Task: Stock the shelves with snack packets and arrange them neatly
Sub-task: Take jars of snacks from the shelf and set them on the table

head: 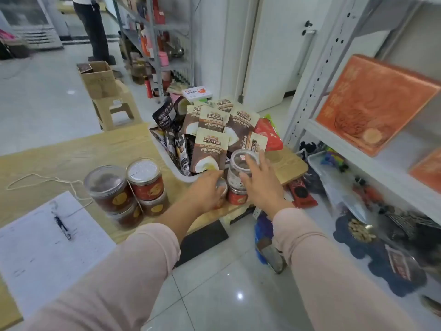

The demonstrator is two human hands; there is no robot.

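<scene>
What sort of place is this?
Probably a small shop or its stockroom: metal shelves hold boxed goods, a basket of snack packets sits on the table, and jars stand stacked beside it.

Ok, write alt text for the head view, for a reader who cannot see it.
A person's right hand grips a clear jar stacked on a red-labelled jar on a wooden table; the left hand holds a small jar beside it. Behind, a white basket holds brown snack packets. A metal shelf stands at right.
</scene>
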